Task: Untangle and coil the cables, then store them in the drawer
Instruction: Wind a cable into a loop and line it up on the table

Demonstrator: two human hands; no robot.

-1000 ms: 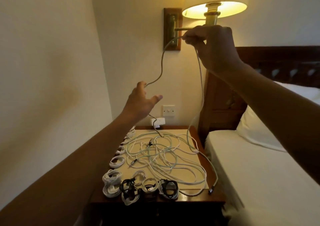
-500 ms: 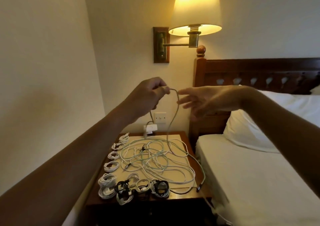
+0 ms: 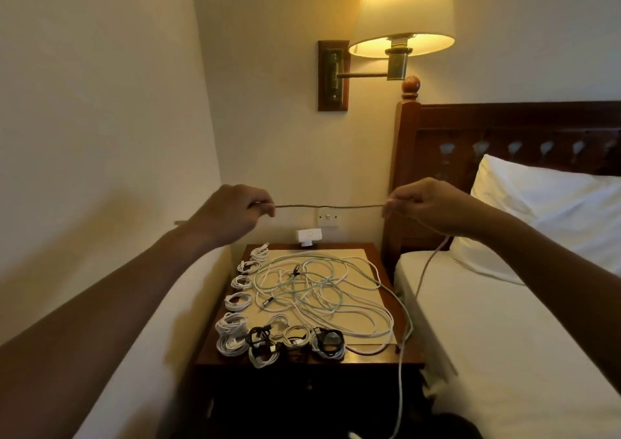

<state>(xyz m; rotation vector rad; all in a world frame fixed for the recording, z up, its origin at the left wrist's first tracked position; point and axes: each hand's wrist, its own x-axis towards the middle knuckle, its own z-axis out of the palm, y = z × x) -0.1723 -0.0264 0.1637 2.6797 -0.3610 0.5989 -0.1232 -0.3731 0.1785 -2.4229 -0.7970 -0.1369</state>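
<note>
Our left fingers point(image 3: 265, 207) are curled and pinch one end of a thin pale cable point(image 3: 329, 207), and the fingers of our right hand point(image 3: 426, 208) are bunched and pinch the same cable further along, so a short length runs nearly straight and level between the two hands. Our left hand point(image 3: 232, 213) is held knuckles-up above the far left corner of the nightstand point(image 3: 369, 358), the right hand in front of the headboard point(image 3: 504, 129). From under the right hand the cable drops slack along the gap between nightstand and bed point(image 3: 504, 337) and runs out at the bottom of the view; we cannot tell whether it joins the pile below. That pile is a loose tangle of white and pale green cables point(image 3: 319, 287), spread over a beige mat point(image 3: 363, 264) on the nightstand top. Small white coiled cables point(image 3: 240, 282) lie in a row along the mat's left edge, and more coils, white and black point(image 3: 295, 341), sit along the front edge. A white adapter point(image 3: 307, 237) stands at the back by the wall, below a light switch point(image 3: 327, 216). A lit wall lamp point(image 3: 403, 11) hangs above, and a white pillow point(image 3: 544, 210) leans against the headboard.
</note>
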